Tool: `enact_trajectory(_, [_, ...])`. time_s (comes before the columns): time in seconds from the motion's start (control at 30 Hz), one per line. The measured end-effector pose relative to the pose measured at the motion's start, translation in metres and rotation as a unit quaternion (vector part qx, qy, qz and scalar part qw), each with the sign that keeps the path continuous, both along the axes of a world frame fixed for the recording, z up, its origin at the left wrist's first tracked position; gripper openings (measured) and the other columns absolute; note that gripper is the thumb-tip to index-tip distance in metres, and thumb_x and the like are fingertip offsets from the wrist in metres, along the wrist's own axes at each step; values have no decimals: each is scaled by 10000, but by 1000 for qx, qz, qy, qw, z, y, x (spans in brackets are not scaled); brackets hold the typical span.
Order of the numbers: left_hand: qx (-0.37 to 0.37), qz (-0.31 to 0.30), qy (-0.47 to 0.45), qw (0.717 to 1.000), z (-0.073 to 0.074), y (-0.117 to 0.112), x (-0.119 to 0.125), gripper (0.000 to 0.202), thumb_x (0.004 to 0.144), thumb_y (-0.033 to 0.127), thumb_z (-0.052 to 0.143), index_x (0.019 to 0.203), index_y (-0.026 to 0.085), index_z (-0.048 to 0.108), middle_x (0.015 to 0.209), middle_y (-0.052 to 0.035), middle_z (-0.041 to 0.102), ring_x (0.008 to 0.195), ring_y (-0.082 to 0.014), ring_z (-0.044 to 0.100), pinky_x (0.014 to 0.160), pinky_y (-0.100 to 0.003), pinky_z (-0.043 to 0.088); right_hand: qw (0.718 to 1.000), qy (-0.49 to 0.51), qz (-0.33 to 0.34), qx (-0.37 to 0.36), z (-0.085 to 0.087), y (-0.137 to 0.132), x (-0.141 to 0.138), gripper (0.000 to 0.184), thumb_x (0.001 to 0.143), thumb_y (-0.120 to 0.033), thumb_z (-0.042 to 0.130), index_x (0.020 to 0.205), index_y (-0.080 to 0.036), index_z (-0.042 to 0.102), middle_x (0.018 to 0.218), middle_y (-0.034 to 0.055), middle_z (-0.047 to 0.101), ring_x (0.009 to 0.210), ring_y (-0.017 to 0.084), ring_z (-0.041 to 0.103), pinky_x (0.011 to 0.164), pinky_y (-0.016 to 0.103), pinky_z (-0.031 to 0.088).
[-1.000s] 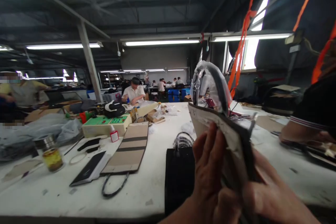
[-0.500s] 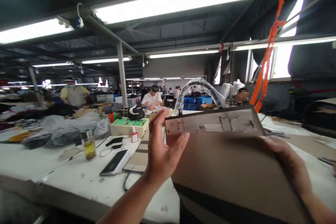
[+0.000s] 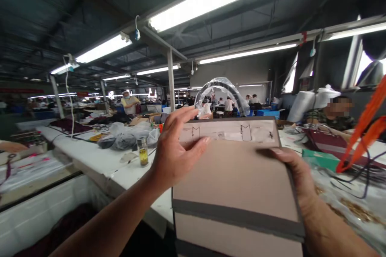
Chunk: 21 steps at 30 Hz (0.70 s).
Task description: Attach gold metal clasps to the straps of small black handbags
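In the middle of the head view is an unfinished handbag [image 3: 232, 176], tan with dark grey bands across it. A pale strip with pen-drawn marks [image 3: 221, 131] runs along its top edge. Above that rises an arched handle [image 3: 223, 84] wrapped in clear plastic. My left hand [image 3: 177, 148] grips the bag's upper left corner, thumb on the front and fingers over the top edge. At the right side, my right hand [image 3: 297, 176] is closed round the edge, its thumb on the front and its other fingers hidden behind.
White worktables [image 3: 157, 200] stretch away to the left, with a glass jar of yellow liquid [image 3: 143, 154] and plastic-wrapped bundles [image 3: 126, 138]. Orange strips [image 3: 364, 132] hang at right near a green box [image 3: 321, 160]. A co-worker [image 3: 331, 112] is at right; another person's hand [image 3: 13, 146] shows far left.
My view has swung left, so the surroundings have shifted right. The bag now faces me more squarely, showing more of its banded lower front. Both hands still hold it.
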<state>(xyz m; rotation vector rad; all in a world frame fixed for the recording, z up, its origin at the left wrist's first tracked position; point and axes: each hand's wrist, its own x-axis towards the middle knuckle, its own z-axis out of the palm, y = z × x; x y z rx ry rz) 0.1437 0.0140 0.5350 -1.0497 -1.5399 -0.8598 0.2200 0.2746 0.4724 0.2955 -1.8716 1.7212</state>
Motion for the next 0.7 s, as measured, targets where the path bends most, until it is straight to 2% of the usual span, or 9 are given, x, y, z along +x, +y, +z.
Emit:
enact_trajectory(0.07, [-4,7,-15,1000,-7,-7,-6,587,825,218,791,1372,220,577,1456,-92,552,1354,-266,531,1200,-450,408,995,-61,45,-66,-10,-9,-9,548,830,-655,561,911,-175,812,619,112,701,619,335,703,689,511,617])
enact_trajectory(0.13, [30,-8,-65,997,-20,-13,-18,742,796,239,825,1462,231,498,1535,-115,472,1364,-277,517,1168,-446,438,982,-119,94,-109,-20,-15,-15,578,811,-669,546,922,-161,799,642,117,708,590,321,694,643,489,608])
enact_trajectory(0.2, [85,-68,-162,981,-43,-20,-33,882,782,284,852,1539,256,399,1591,-134,406,1349,-282,528,1089,-418,502,971,-161,137,-112,-29,-16,-21,634,814,-696,498,953,-149,788,678,127,720,599,313,698,635,473,604])
enact_trajectory(0.27, [118,-177,-313,926,-75,-29,-44,926,795,368,857,1567,276,352,1571,-150,445,1291,-290,580,999,-396,549,963,-187,166,-100,-39,-12,-27,687,818,-728,455,969,-140,778,696,141,725,628,312,706,656,465,604])
enact_trajectory(0.33, [108,-289,-484,819,-114,-40,-50,846,812,486,838,1522,247,446,1456,-170,571,1211,-316,640,967,-412,560,957,-205,179,-97,-49,-7,-35,711,816,-744,441,972,-133,770,711,156,728,652,316,712,682,467,606])
enact_trajectory(0.4, [81,-341,-598,721,-155,-51,-47,696,799,557,834,1345,169,644,1304,-183,671,1194,-348,654,1017,-434,534,950,-223,185,-113,-60,0,-44,698,808,-737,453,966,-131,763,734,166,734,665,319,715,695,473,608])
enact_trajectory(0.47, [44,-368,-660,654,-192,-58,-39,591,793,544,843,1220,150,731,1197,-166,719,1203,-359,653,1071,-450,497,946,-235,182,-132,-71,6,-55,673,807,-719,459,957,-134,756,751,170,738,673,320,716,700,482,610])
enact_trajectory(0.57, [-20,-391,-710,585,-234,-60,-24,528,782,548,848,1137,163,777,1131,-142,741,1194,-366,662,1092,-491,470,948,-235,157,-144,-86,14,-72,662,823,-709,438,940,-139,754,733,166,731,674,323,713,705,502,607])
enact_trajectory(0.7, [-41,-385,-739,551,-269,-48,-19,538,742,635,841,1025,178,810,998,-121,759,1070,-375,712,1039,-525,496,947,-240,113,-183,-103,23,-91,597,848,-642,465,938,-134,766,716,156,725,712,334,721,745,526,604])
